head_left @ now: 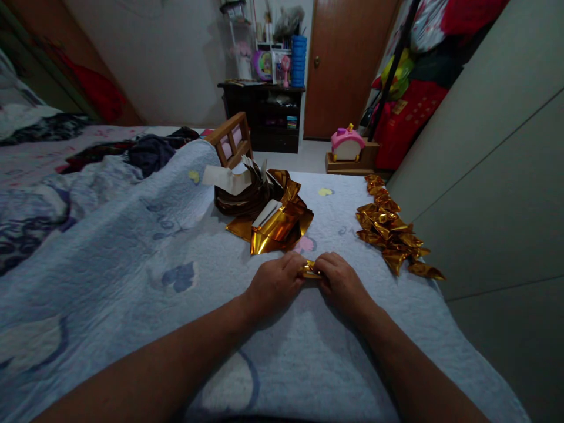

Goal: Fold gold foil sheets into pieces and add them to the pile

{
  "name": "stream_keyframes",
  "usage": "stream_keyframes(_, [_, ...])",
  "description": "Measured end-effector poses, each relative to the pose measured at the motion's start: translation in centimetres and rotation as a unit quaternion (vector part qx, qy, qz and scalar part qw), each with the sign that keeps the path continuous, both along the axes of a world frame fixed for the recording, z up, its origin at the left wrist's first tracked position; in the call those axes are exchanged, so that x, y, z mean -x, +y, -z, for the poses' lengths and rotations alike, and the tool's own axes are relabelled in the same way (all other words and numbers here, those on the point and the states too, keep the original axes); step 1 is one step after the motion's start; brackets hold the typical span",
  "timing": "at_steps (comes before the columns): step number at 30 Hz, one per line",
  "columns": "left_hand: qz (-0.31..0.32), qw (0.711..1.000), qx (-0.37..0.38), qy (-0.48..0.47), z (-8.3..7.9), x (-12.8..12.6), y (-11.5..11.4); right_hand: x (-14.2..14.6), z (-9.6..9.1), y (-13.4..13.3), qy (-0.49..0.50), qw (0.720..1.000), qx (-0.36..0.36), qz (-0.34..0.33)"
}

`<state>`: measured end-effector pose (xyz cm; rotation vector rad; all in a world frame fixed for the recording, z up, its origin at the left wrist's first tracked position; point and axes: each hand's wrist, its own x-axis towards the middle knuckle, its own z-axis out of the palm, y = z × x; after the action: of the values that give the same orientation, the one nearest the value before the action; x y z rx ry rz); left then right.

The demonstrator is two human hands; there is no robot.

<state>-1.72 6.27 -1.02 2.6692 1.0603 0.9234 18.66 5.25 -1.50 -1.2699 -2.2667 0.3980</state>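
Between my two hands is a small folded piece of gold foil paper, just above the blue quilted cover. My left hand pinches its left end, and my right hand grips the right end; most of the piece is hidden by the fingers. Just beyond them lie loose gold foil sheets, some showing a pale side. Behind these sits a thick stack of brown-edged paper with curled white pieces on top. To the right is a pile of folded gold foil pieces with pointed ends.
A wooden rail rises behind the paper stack. Rumpled clothes lie at the left. A pink toy stands past the far edge, near a brown door. A pale cabinet borders the right side.
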Motion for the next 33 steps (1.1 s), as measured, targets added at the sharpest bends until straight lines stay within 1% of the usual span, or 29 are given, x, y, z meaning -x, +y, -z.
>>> stream_keyframes(2, [-0.009,1.0,-0.006,0.0,-0.11,0.03,-0.07,-0.02,0.08,0.01,0.003,1.0,0.001,0.002])
stream_keyframes(5, [0.014,0.999,-0.022,0.018,-0.1,0.07,0.01,-0.02,0.19,0.05,0.007,1.0,0.003,0.009])
stream_keyframes(9, [0.026,0.998,-0.048,0.022,0.03,0.07,0.19,-0.02,0.12,0.05,0.003,1.0,0.006,0.01])
stream_keyframes(17, [0.027,0.998,-0.036,0.036,-0.12,0.07,0.17,-0.13,-0.04,0.04,0.023,1.0,0.006,-0.005])
stream_keyframes(23, [0.042,0.997,-0.03,0.06,0.5,0.03,0.2,0.0,0.05,0.09,0.02,1.0,0.006,-0.01])
stream_keyframes(26, [0.042,0.997,-0.013,0.064,0.59,0.0,0.21,0.0,-0.03,0.08,0.026,1.0,0.01,-0.008])
stream_keyframes(33, [0.028,0.996,0.081,0.023,0.14,0.18,0.34,-0.43,0.17,0.15,0.039,0.999,0.02,0.006])
